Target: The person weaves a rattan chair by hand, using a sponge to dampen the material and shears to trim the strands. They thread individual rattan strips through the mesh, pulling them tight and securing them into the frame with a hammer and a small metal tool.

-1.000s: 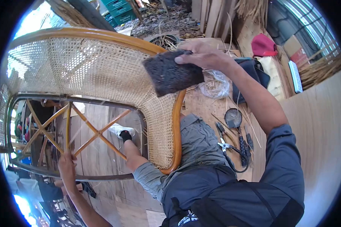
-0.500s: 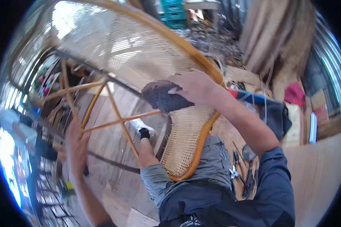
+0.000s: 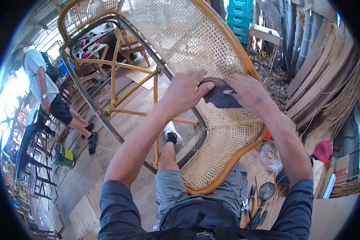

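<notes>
A long woven cane seat point(image 3: 224, 136) with a glossy orange-brown rattan rim lies across my lap, its lattice frame of crossed poles point(image 3: 114, 64) to the left. Over the woven surface, both hands hold a dark, crumpled cloth point(image 3: 222, 96). My left hand point(image 3: 186, 90) pinches its left end with the thumb on top; the fingertips are partly blurred. My right hand point(image 3: 246, 91) grips the right side of the cloth near the rim, fingers curled over its upper edge.
Pliers point(image 3: 246, 207) and other hand tools lie right of my lap. At the left stands another person point(image 3: 42, 80), near a dark bucket point(image 3: 64, 156). Green crates point(image 3: 239, 20) and a small table point(image 3: 265, 34) are at the back; wood strips point(image 3: 320, 76) lean at right.
My left hand has moved from the lattice frame up to the cloth and taken hold of its left end. The cloth and my right hand appear further right, and the view has shifted.
</notes>
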### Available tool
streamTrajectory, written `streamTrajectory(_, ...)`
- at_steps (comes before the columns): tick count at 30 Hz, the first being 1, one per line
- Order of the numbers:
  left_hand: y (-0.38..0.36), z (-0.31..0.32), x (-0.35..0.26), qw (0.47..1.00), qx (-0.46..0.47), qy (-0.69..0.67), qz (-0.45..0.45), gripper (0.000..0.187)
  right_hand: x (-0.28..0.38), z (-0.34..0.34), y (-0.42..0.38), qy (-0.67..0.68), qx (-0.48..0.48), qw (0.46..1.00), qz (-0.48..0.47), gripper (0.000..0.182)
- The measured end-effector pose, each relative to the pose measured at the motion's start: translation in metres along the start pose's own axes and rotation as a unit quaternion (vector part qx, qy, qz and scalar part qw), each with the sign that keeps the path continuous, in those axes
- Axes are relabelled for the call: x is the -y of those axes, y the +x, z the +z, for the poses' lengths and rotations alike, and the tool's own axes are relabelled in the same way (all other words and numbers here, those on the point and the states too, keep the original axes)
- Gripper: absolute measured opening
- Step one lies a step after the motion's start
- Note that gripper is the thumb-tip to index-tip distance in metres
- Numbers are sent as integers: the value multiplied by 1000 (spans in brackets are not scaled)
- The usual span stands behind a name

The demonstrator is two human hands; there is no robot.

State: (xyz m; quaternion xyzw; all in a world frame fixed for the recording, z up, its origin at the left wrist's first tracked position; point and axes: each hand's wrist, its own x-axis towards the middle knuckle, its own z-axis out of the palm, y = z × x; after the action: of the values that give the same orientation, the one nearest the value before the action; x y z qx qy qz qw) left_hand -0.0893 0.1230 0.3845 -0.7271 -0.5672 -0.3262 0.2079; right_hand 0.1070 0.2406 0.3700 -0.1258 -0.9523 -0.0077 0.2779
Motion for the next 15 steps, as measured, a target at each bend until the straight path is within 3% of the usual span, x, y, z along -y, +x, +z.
streamTrajectory(2, 9, -2, 11, 935, 215, -192, -208, 42, 0, -7, 4, -25, -22, 999, -24, 28)
streamTrajectory(3, 6, 8, 22, 959, 152, -178, -160, 40, -1, -11, 6, -38, -35, 998, -35, 25)
streamTrajectory(5, 11, 3, 19, 962, 146, -156, -171, 38, -7, -11, 3, -3, -58, 998, -36, 26)
streamTrajectory(6, 14, 0, 20, 963, 142, -145, -179, 38, -13, -10, 2, 15, -68, 997, -37, 27)
streamTrajectory(7, 17, -9, 18, 949, 182, -89, -241, 36, -21, -7, 1, 32, -72, 997, -13, 28)
streamTrajectory(9, -2, -12, 45, 977, 101, -61, -176, 33, -43, -5, -6, 67, -76, 994, 33, 31)
streamTrajectory(10, -14, -15, 66, 987, 62, -45, -142, 32, -47, -14, -11, 127, -64, 985, 102, 31)
streamTrajectory(12, -39, -34, 111, 952, 121, 98, -263, 29, -54, -34, -25, 249, -34, 938, 239, 31)
streamTrajectory(14, -82, -53, 170, 949, 139, 213, -187, 29, -92, -32, -47, 233, -60, 942, 235, 31)
streamTrajectory(15, -85, -74, 161, 899, 181, 319, -241, 27, -106, -28, -58, 226, -72, 940, 244, 32)
